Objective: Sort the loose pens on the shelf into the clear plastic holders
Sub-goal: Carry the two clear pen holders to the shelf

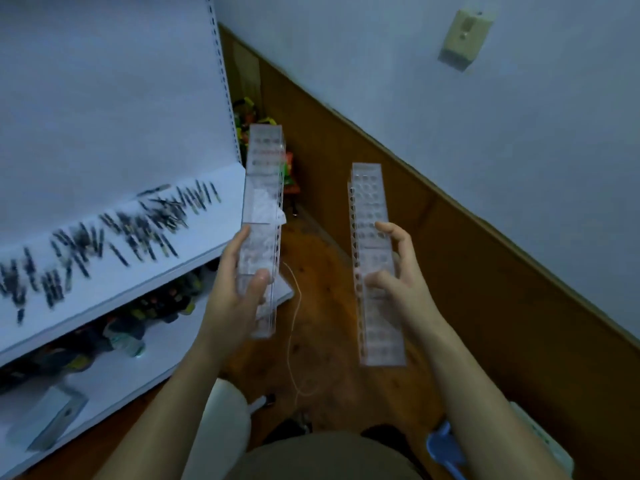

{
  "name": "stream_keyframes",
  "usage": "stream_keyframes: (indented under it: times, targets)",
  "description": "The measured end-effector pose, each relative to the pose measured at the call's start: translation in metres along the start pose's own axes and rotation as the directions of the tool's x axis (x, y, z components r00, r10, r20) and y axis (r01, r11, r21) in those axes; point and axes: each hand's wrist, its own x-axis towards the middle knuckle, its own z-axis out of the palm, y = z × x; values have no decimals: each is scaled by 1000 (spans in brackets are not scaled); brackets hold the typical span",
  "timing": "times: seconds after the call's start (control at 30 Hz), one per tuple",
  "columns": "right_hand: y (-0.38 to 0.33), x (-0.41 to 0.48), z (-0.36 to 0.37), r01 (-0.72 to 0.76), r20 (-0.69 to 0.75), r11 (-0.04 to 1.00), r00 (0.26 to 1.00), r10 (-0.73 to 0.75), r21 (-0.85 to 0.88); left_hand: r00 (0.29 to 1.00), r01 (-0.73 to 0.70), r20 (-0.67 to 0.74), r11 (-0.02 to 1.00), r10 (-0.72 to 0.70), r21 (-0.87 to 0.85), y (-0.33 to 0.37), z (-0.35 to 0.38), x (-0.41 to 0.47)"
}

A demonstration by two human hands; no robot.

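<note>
The left holder [263, 188] and right holder [369, 202] look light, stiff and slick, best gripped across their long edges. The left hand [239, 289] and right hand [405, 275] each clasp one so, while loose pens [121, 233] lie on the shelf [145, 278] beyond the left fingers [243, 237]

pens [114, 237] strewn along shelf [207, 230]; front strip bare; wall [485, 116] right

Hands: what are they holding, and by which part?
Each holds one clear plastic holder. The left hand grips the left holder by its lower half; the right hand grips the right holder around its middle.
</note>
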Motion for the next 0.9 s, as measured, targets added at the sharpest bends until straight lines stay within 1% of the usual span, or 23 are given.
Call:
stream_keyframes:
  times: [0.13, 0.2, 0.3, 0.4, 0.5, 0.57, 0.63, 0.7, 0.8, 0.83, 0.9]
  targets:
    - [3, 72, 28, -66, 153, 995, 987, 54, 73, 990, 47, -133, 999, -49, -16, -18, -27, 21]
    - [6, 104, 44, -68, 241, 994, 969, 46, 86, 968, 94, -230, 995, -99, -32, -28, -39, 26]
    - [5, 148, 70, -71, 345, 992, 938, 32, 101, 920, 142, -365, 989, -145, -37, -38, -61, 32]
    - [9, 195, 96, -65, 409, 998, 911, 49, 24, 869, 175, -469, 984, -159, -9, -45, -84, 41]
    - [7, 246, 128, 0, 484, 1000, 875, 14, -30, 790, 165, -594, 986, -153, -34, -49, -104, 62]
    - [-1, 280, 154, 54, 559, 997, 829, -15, -54, 737, 140, -663, 989, -133, -42, -48, -114, 82]
    - [-9, 311, 180, 53, 632, 996, 775, 2, -68, 684, 142, -715, 988, -142, -60, -48, -122, 100]
    - [-15, 340, 203, 52, 688, 996, 726, 10, -70, 649, 132, -749, 989, -134, -62, -44, -133, 117]
    - [-20, 370, 236, 95, 773, 992, 634, 3, -81, 603, 140, -787, 989, -129, -54, -38, -147, 132]
    - [-20, 380, 249, 109, 806, 990, 592, 6, -87, 577, 147, -808, 988, -123, -46, -39, -150, 134]
    - [-14, 395, 275, 126, 863, 986, 505, 28, -106, 498, 170, -857, 984, -132, -53, -46, -156, 131]
